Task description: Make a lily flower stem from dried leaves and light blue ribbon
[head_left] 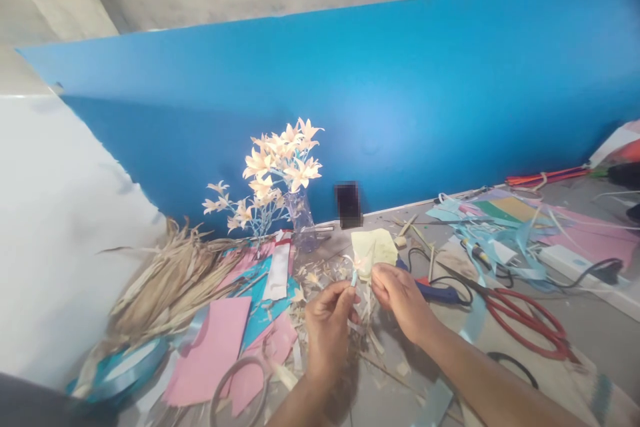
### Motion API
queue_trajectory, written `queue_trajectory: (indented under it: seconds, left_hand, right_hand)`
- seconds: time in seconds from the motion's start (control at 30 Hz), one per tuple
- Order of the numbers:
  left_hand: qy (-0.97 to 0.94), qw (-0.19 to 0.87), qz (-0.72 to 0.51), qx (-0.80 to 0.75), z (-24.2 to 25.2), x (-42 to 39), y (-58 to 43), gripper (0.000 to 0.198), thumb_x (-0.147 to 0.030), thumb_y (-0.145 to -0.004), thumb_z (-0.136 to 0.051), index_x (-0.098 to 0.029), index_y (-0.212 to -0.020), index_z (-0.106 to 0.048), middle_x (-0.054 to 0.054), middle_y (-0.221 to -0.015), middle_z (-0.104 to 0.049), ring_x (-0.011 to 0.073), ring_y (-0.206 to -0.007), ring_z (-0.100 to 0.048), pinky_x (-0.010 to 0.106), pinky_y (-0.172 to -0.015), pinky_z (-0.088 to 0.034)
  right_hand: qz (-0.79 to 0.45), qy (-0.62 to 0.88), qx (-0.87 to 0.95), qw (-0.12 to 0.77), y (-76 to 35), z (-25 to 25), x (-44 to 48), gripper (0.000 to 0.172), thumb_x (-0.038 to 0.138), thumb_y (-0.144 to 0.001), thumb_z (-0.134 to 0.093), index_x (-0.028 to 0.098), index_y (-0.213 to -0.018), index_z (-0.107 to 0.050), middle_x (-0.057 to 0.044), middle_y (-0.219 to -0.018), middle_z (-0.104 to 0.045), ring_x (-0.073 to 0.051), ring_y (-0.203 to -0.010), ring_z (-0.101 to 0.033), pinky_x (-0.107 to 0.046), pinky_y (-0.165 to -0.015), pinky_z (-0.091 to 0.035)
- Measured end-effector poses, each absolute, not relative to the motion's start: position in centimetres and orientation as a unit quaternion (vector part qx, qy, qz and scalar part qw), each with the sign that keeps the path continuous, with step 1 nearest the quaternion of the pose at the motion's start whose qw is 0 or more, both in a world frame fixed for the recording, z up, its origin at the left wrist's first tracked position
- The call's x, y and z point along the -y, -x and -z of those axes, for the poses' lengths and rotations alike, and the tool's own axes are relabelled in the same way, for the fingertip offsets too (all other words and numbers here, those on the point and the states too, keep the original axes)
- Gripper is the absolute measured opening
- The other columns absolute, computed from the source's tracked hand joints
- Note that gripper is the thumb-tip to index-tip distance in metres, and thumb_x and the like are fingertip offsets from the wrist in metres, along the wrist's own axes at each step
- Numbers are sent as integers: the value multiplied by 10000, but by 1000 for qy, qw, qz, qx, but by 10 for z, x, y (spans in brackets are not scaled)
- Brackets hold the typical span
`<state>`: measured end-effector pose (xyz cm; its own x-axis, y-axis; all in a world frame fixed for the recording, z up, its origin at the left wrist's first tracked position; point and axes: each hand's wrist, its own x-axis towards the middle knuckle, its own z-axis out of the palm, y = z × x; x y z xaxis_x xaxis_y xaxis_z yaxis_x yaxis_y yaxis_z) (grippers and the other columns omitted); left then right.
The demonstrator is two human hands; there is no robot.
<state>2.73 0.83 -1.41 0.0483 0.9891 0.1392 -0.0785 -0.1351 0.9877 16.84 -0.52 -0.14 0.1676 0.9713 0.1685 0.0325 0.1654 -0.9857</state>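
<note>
Between the thumb and fingers of my left hand [327, 320] is a small pale artificial flower [360, 262], held upright by its light-blue stem. Just to its right, my right hand [403, 297] has its fingers pinched together; whatever they hold is too small to make out. Behind both hands lies a crumpled pale-yellow sheet [380, 245]. A clear vase [300, 219] stands farther back, with a bunch of finished cream flowers [287, 157] on blue stems. Dry scraps and loose petals [313, 277] lie around my left hand.
Dried husks [165, 287], pink sheets [215, 347] and a blue ribbon roll [130, 370] lie left. Red-handled scissors [530, 323], a blue-handled tool [440, 293] and a white power strip [575, 268] with cables are right. A dark upright device [349, 205] leans near the blue wall [425, 93].
</note>
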Motion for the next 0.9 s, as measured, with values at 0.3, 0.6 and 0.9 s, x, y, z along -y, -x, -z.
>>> queue_trajectory:
  seconds: [0.3,0.6,0.9]
  left_hand:
    - [-463,633,-497,-371,31,-20,-26,269,-420,-736,-744,-156,-732,-693,-13,-632,-608,62,-431,-436,213,-452,-409]
    - [-455,629,-506,-376,38,-22,-24,255,-386,-755,-752,-147,-714,-674,-44,-549,-484,60,-471,-391,193,-469,-383]
    - [-293,838,-408,-213,37,-26,-16,237,-278,-720,-822,-150,-794,-637,-41,-633,-539,36,-484,-391,178,-482,-322]
  right_hand:
    - [-381,487,539,572,-171,10,0,180,353,-830,-588,203,-838,-686,-30,-790,-702,-198,-729,-620,-283,-670,-445]
    - [-329,520,576,538,-167,8,4,279,333,-886,-530,205,-660,-630,9,-596,-598,-158,-601,-554,-265,-602,-408]
    - [-317,533,589,518,-166,1,10,256,305,-855,-488,211,-618,-463,31,-560,-497,-138,-560,-475,-255,-550,-364]
